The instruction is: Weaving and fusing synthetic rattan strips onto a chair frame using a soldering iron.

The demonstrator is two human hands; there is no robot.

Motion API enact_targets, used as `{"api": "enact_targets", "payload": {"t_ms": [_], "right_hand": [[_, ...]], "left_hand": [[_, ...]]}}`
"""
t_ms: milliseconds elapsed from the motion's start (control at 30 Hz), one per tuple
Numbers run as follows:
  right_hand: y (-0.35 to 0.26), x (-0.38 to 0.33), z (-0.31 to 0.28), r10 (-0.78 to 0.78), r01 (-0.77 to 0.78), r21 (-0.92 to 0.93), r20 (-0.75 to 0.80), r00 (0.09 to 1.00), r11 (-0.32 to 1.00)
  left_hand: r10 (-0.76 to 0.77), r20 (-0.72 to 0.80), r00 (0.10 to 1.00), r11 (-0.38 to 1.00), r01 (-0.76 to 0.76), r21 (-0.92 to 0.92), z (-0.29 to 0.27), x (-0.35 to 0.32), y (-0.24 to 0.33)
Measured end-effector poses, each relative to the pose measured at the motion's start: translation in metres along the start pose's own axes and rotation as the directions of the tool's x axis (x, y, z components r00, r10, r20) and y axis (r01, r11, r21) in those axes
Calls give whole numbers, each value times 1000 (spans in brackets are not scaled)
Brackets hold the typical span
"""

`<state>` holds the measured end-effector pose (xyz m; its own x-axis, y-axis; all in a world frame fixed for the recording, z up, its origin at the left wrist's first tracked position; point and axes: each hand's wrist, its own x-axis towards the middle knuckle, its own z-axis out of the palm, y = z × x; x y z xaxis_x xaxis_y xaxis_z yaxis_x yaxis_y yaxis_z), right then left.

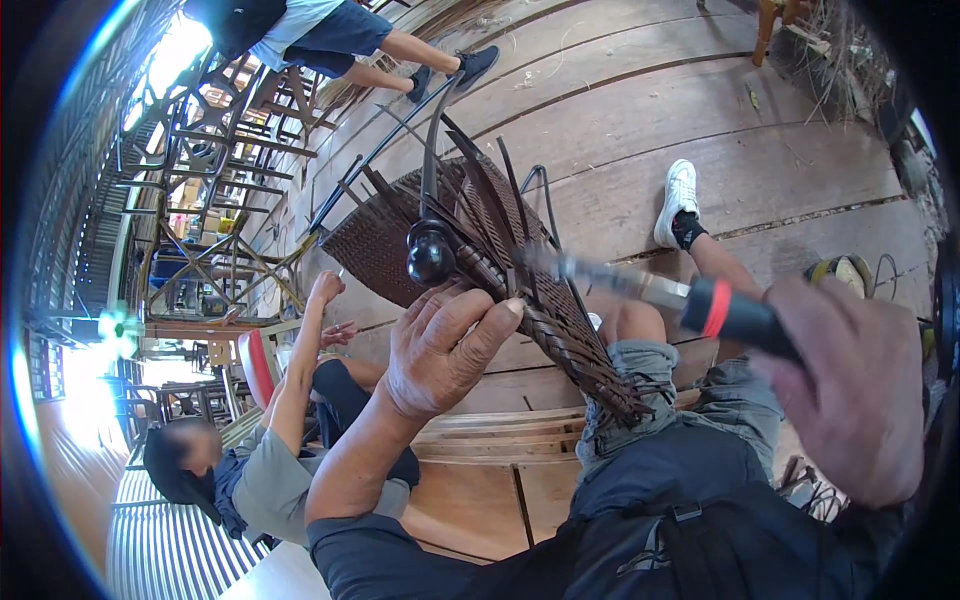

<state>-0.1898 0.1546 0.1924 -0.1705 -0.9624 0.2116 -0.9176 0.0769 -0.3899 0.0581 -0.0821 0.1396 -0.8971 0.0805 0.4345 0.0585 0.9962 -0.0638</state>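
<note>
the braided edge (565, 345) of a dark brown wicker chair part (370, 255) is slanting from upper left down to the right, its lower end lying against the person's grey trouser leg (655, 370). the left grip (445, 350) is the nearer one: it is clamping thumb and fingers on the braid from the left side, so the weave is lying right at the fingertips and spreading up and away beyond them. the right grip (850, 370) is standing well apart from the weave, off to the right, wrapping firmly round the black, red-banded handle (760, 325) of a hammer-like tool (630, 283). the tool is pointing leftward across the line of the braid, its blurred metal end showing near the left thumb; whether it is touching the strips, the blur is hiding. loose strips (490, 205) are sticking up beyond the thumb, and a glossy black ball (432, 258) is jutting out just above the left knuckles.

below, a floor (600, 90) of large brown slabs is stretching out, with wooden boards (500, 440) lying to the right of the left forearm (350, 465). a co-worker (275, 485) is sitting at the left, another person (335, 38) is standing at the top, and chair frames (240, 140) are standing heaped along the left side.
</note>
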Motion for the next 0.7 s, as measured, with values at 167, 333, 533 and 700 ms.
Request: {"api": "enact_targets", "payload": {"t_ms": [167, 333, 533, 700], "right_hand": [[19, 28, 65, 346, -106, 797, -134, 929, 594], [-10, 82, 145, 266, -214, 960, 162, 950, 179], [-43, 98, 163, 226, -86, 996, 81, 971, 12], [-38, 102, 177, 173, -97, 994, 89, 981, 41]], "left_hand": [[-33, -23, 999, 999, 33, -5, 2, -2, 3], [-43, -24, 999, 999, 44, 6, 1, 0, 6], [-26, -47, 999, 1000, 27, 8, 3, -2, 3], [-40, -20, 999, 999, 41, 25, 0, 1, 6]]}}
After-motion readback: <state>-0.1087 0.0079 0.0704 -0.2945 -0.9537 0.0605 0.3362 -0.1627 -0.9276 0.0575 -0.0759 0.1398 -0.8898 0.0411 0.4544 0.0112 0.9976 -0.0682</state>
